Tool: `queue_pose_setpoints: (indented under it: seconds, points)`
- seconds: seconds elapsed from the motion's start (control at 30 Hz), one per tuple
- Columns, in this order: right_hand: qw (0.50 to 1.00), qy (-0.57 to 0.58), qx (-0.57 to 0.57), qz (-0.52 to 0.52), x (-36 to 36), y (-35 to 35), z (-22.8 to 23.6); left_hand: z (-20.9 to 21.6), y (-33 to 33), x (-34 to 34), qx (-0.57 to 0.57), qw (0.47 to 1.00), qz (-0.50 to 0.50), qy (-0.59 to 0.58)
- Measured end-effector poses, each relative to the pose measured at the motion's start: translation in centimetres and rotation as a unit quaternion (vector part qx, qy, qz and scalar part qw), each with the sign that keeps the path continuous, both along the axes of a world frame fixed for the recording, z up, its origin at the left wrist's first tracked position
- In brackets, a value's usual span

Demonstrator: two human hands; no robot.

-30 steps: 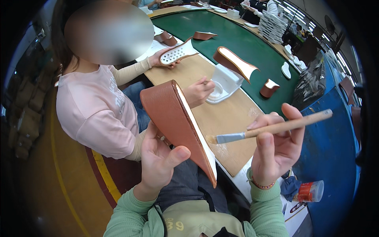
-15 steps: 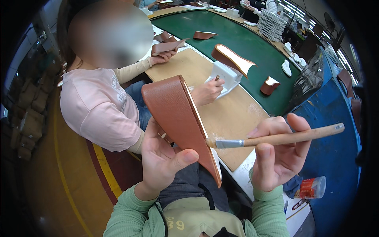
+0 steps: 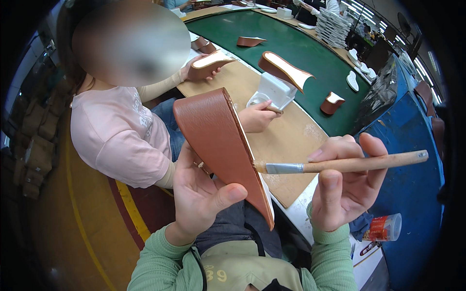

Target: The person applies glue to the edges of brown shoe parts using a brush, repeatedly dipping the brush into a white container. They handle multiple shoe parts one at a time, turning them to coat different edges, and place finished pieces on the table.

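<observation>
My left hand (image 3: 204,203) is closed round a wedge shoe sole (image 3: 213,140) wrapped in brown leather, its thick end up and its thin tip pointing down toward my lap. Between the thumb and fingers of my right hand (image 3: 347,189) is a flat brush (image 3: 359,164) with a wooden handle and a metal ferrule. The bristles touch the sole's right-hand edge about halfway along. A white face of the sole shows as a narrow strip beside that edge; the rest of it is turned away.
At my left a co-worker (image 3: 116,136) holds another brown wedge (image 3: 208,65) and a brush beside a white container (image 3: 275,89). More wedges, one being this brown wedge (image 3: 286,70), lie on the green belt (image 3: 310,63). A clear plastic cup (image 3: 386,228) lies near my right forearm, by a blue panel (image 3: 412,160).
My brush has shifted slightly up and right along the sole's edge. The co-worker's wedge has turned its white face up, and that person's brush hand has tilted and moved lower.
</observation>
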State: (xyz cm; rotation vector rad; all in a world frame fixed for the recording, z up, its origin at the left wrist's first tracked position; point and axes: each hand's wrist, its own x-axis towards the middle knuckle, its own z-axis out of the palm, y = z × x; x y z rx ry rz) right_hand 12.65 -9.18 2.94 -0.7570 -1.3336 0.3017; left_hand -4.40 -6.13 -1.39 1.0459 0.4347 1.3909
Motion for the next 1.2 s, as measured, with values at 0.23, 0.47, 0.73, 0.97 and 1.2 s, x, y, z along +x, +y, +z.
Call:
queue_pose_setpoints:
  seconds: [0.23,0.47,0.73,0.97,1.2]
  points:
    - [0.993,-0.043,0.054,0.091,1.1,0.1,-0.2,-0.1,0.3,0.1,0.01,1.0,0.005,0.002]
    - [0.986,-0.142,0.066,0.063,1.9,-0.5,-0.1,-0.1,0.3,0.2,0.013,1.0,0.014,-0.008]
    - [0.997,-0.019,0.059,0.038,1.2,-0.4,-0.3,-0.1,0.3,0.3,0.022,1.0,0.012,-0.017]
    - [0.993,-0.062,0.071,0.074,1.0,0.0,-0.4,-0.1,0.2,0.4,0.023,0.999,0.035,-0.022]
    - [0.984,-0.125,0.095,0.082,1.7,0.0,-0.4,-0.2,0.4,0.4,0.024,0.998,0.047,-0.02]
